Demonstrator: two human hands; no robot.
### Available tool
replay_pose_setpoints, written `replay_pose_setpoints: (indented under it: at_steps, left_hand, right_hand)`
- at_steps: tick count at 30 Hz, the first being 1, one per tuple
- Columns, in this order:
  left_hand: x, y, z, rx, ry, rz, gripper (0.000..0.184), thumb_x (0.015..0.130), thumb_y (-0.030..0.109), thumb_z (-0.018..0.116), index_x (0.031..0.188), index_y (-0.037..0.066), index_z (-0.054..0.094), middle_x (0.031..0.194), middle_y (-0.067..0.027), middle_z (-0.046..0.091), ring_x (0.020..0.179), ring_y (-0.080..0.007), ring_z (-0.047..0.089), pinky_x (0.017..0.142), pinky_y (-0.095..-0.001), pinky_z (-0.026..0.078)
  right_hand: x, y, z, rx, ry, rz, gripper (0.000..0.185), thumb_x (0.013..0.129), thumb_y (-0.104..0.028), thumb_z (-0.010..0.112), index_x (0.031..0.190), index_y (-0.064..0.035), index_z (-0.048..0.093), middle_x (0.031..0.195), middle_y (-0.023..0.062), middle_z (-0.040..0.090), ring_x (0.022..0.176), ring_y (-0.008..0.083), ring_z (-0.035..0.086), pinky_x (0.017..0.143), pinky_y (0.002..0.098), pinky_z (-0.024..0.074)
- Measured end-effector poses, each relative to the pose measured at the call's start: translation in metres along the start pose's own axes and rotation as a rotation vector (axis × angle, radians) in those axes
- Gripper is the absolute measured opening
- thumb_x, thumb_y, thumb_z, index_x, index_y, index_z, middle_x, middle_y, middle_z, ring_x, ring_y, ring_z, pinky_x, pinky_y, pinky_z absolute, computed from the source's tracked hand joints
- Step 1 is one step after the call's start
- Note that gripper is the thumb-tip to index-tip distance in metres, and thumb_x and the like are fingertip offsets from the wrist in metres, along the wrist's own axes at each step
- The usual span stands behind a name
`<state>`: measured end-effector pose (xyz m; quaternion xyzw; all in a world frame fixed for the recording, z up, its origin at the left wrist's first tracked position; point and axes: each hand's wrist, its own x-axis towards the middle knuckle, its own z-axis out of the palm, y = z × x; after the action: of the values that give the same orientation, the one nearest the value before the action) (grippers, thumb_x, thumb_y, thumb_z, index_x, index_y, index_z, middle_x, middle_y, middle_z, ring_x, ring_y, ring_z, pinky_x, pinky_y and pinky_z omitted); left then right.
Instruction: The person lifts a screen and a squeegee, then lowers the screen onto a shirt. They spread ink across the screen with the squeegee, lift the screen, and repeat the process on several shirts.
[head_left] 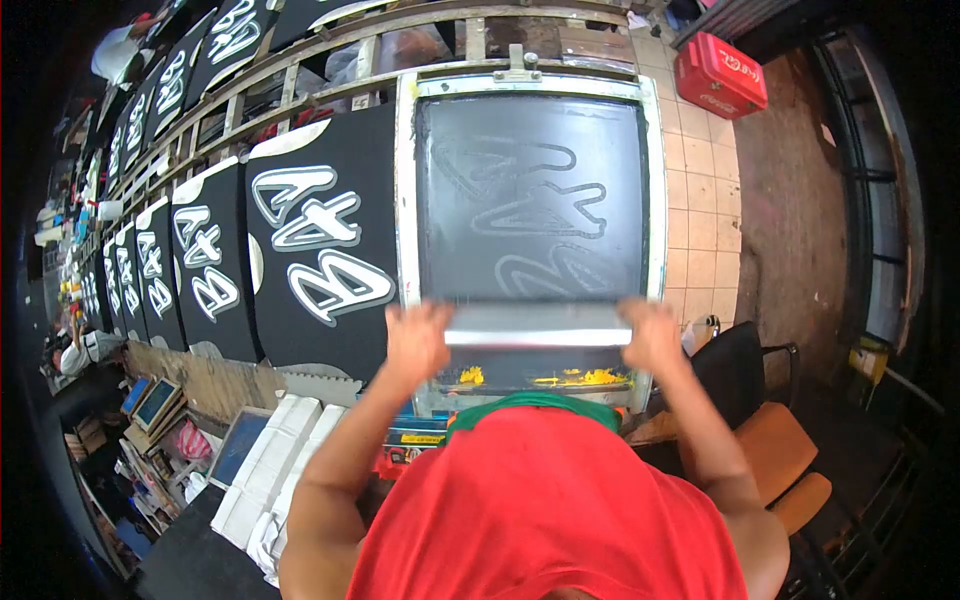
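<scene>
A wide squeegee [540,335] lies across the lower part of a screen printing frame [656,190], slightly smeared by motion. My left hand [420,342] is closed around its left end, and my right hand [652,334] grips the right end. Dark ink covers the mesh [535,130], where the outline of large letters shows. Yellow patches [590,377] mark the near end of the frame. Left of my left hand lies a black fabric panel [370,150] with white printed lettering. What lies under the screen is hidden.
More printed black panels [208,240] run leftward in a row, beside a wooden rail [290,95]. A red cooler box [720,75] stands at the far right. Near my right arm is a chair [770,450]; white boxes [265,465] lie at lower left. Another person [88,350] is far left.
</scene>
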<state>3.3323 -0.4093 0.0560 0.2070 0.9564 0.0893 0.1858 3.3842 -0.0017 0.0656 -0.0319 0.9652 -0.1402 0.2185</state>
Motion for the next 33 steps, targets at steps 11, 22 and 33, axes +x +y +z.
replay_pose_setpoints:
  at_steps: [11, 22, 33]
  left_hand:
    - [0.163, -0.052, -0.083, 0.079, 0.376, 0.161, 0.029, 0.075, 0.006, 0.065, 0.103, 0.013, 0.070, 0.089, -0.0109, 0.070, 0.087, -0.0311, 0.070, 0.080, -0.0498, 0.046]
    - [0.237, -0.067, -0.091, 0.027, 0.269, 0.054, 0.033, 0.076, 0.008, 0.064, 0.106, 0.015, 0.075, 0.104, -0.0105, 0.074, 0.102, -0.0304, 0.069, 0.089, -0.0467, 0.046]
    - [-0.111, 0.013, 0.058, -0.174, 0.100, 0.108, 0.043, 0.074, 0.008, 0.070, 0.117, 0.010, 0.064, 0.118, -0.0113, 0.059, 0.110, -0.0315, 0.056, 0.091, -0.0466, 0.043]
  right_hand:
    - [0.156, 0.009, -0.110, -0.068, 0.218, -0.038, 0.036, 0.074, -0.007, 0.065, 0.108, -0.0107, 0.076, 0.109, 0.0172, 0.072, 0.097, 0.0368, 0.070, 0.092, 0.0481, 0.0519]
    - [0.223, 0.030, -0.115, -0.154, 0.267, -0.018, 0.040, 0.074, -0.007, 0.062, 0.110, -0.0135, 0.077, 0.109, 0.0131, 0.071, 0.102, 0.0342, 0.068, 0.099, 0.0457, 0.0467]
    - [-0.098, 0.000, 0.085, -0.116, 0.277, -0.147, 0.036, 0.082, -0.017, 0.064, 0.118, -0.0096, 0.067, 0.122, 0.0117, 0.061, 0.118, 0.0345, 0.053, 0.097, 0.0471, 0.0427]
